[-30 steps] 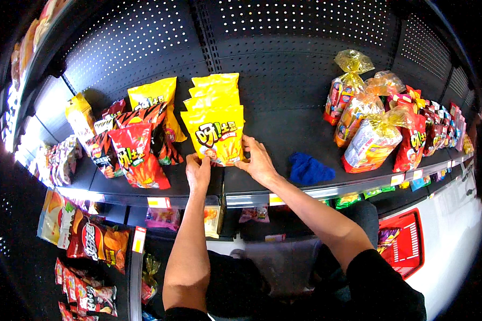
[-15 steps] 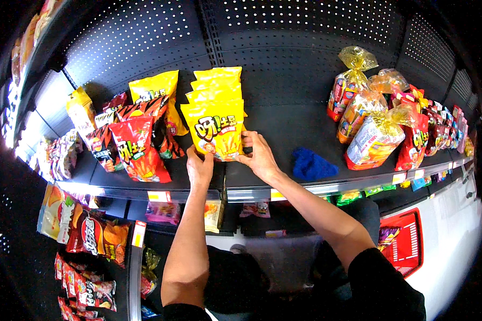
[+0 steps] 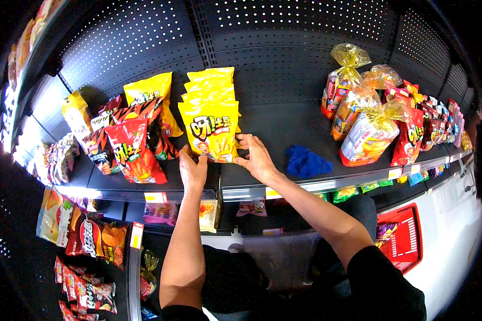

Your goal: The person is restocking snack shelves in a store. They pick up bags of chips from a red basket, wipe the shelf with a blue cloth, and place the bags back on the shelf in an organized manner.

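Red snack bags (image 3: 134, 152) stand at the shelf's (image 3: 284, 182) left. The left hand (image 3: 193, 168) touches the lower left corner of the front yellow snack bag (image 3: 211, 131), fingers pressed together. That bag stands upright mid-shelf, heading a row of the same. The right hand (image 3: 257, 158) holds its lower right edge, fingers spread. A blue cloth (image 3: 305, 162) lies just right, then cellophane-wrapped bundles (image 3: 367, 134)

Seen from a head-worn fisheye, close up, looking down and forward at a dark shelf (image 3: 144, 184) with edges bending toward the rim.
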{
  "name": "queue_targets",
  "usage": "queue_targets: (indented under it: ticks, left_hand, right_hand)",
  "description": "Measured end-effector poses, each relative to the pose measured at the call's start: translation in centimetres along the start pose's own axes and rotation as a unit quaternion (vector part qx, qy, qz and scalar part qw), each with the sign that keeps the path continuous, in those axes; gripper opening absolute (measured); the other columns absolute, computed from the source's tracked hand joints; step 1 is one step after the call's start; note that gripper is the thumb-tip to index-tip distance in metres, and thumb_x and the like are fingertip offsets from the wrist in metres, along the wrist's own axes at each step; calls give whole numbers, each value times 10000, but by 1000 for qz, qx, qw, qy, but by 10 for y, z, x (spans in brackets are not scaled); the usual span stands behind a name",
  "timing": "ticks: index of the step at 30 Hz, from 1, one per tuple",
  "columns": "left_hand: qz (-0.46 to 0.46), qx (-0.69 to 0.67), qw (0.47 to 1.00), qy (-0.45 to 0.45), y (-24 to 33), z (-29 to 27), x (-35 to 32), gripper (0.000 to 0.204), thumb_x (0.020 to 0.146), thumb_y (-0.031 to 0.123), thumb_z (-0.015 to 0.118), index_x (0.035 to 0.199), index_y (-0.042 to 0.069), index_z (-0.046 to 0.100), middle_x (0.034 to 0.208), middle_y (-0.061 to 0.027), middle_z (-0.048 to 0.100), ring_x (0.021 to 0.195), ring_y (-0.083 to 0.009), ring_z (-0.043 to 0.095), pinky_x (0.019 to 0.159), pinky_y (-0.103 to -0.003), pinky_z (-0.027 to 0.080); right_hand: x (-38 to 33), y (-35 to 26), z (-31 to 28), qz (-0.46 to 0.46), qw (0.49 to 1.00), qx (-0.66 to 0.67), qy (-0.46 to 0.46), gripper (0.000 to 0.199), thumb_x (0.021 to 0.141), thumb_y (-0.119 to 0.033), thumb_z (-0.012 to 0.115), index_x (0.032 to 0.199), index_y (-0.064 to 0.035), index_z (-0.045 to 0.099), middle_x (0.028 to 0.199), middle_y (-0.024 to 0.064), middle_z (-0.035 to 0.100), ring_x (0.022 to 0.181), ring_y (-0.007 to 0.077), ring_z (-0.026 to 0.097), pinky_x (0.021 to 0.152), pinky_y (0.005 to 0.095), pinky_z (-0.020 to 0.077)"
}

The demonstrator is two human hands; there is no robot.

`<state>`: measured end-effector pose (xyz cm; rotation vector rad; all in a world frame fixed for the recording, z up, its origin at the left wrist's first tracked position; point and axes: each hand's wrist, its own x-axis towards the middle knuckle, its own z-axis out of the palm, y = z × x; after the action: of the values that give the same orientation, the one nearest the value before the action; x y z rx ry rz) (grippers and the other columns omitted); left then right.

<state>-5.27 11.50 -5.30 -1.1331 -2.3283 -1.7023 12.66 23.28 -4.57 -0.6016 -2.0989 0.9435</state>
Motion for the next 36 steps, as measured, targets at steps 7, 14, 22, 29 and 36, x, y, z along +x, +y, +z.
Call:
queue_targets:
  ticks: [7, 14, 22, 29, 36]
  left_hand:
    - [65, 50, 993, 87, 10, -1, -1, 492, 797, 43, 631, 1256, -53, 482, 1177, -224, 571, 1010, -317, 606, 891, -399, 490]
    - [40, -135, 983, 116, 92, -29, -17, 262, 888, -45, 500, 1137, 3, 564, 983, -66, 628, 838, -124, 584, 727, -278, 482]
    - [245, -197, 935, -165, 192, 0, -99, 224, 887, -57, 526, 1077, 10, 625, 883, -67, 656, 702, -103, 596, 652, -247, 494]
    - [375, -188, 844, -335, 207, 21, -151, 259, 762, -13, 659, 1008, 63, 631, 728, -56, 593, 655, -215, 637, 579, -344, 526]
    - [361, -85, 729, -575, 197, 33, -184, 313, 868, 202, 621, 1154, 79, 592, 950, -132, 649, 879, -325, 660, 741, -446, 553]
  right_hand:
    - [-6, -10, -13, -27, 1000, -9, 6, 582, 757, -64, 768, 1260, -34, 476, 1113, 172, 567, 1062, 321, 562, 936, 421, 462]
    - [-27, -42, -102, -132, 962, -236, -33, 517, 821, -136, 719, 1287, -98, 497, 1142, 174, 552, 1092, 373, 517, 962, 449, 449]
    - [-85, -2, -157, -102, 906, -389, -134, 400, 846, -153, 655, 1244, -137, 617, 1248, 144, 577, 1108, 342, 529, 972, 426, 454]
    - [-17, 52, -126, -146, 896, -408, -96, 411, 809, -12, 563, 1198, -93, 664, 1261, 116, 611, 1160, 341, 549, 1003, 419, 460]
    - [74, 98, -84, -167, 906, -387, -22, 418, 838, 24, 537, 1235, -70, 628, 1236, 137, 621, 1164, 330, 576, 999, 404, 471]
